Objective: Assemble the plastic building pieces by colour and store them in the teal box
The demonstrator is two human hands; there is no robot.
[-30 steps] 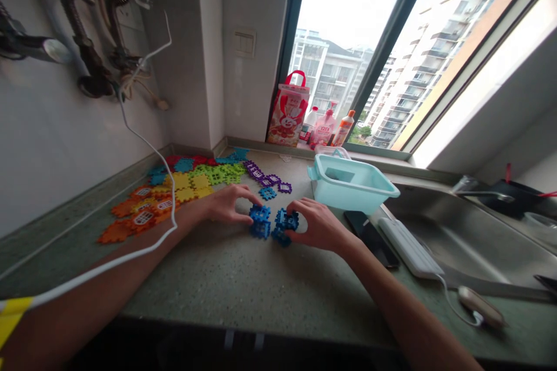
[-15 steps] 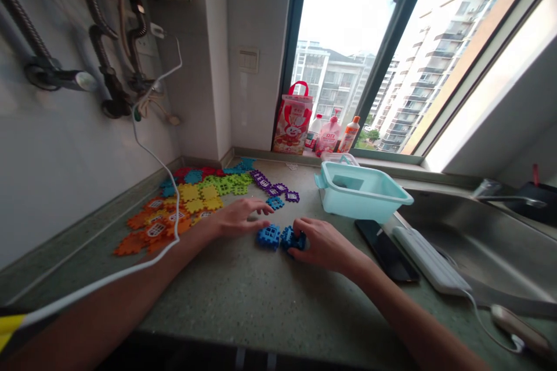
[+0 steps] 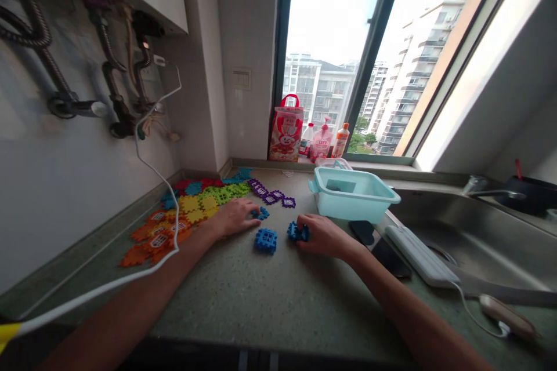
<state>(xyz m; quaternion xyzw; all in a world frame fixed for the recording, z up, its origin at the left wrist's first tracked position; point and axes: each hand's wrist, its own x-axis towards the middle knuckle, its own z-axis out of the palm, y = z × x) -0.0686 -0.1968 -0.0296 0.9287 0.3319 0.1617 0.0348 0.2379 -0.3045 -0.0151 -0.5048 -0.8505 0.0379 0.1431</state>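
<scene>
My left hand [image 3: 237, 216] has its fingers closed on a small blue interlocking tile [image 3: 261, 213] lying on the counter. My right hand [image 3: 321, 235] grips dark blue interlocking tiles [image 3: 296, 232] between thumb and fingers; how many it holds I cannot tell. Between the hands a blue window tile [image 3: 266, 240] lies flat, apart from both. Beyond them are several purple window tiles [image 3: 270, 199]. Left of my left hand spread yellow tiles [image 3: 191, 204], orange tiles [image 3: 148, 240] and green tiles [image 3: 226, 192].
A turquoise plastic bin [image 3: 354, 200] stands at the right, near a black phone [image 3: 391, 258], a white power strip [image 3: 420, 256] and the steel sink [image 3: 491, 243]. A white cable [image 3: 130, 273] hangs across the left side. Bottles [image 3: 322, 142] stand on the windowsill.
My left hand has closed on the small blue tile behind the window tile. My right hand, with its dark blue tiles, has moved right, away from the window tile. The camera view has shifted.
</scene>
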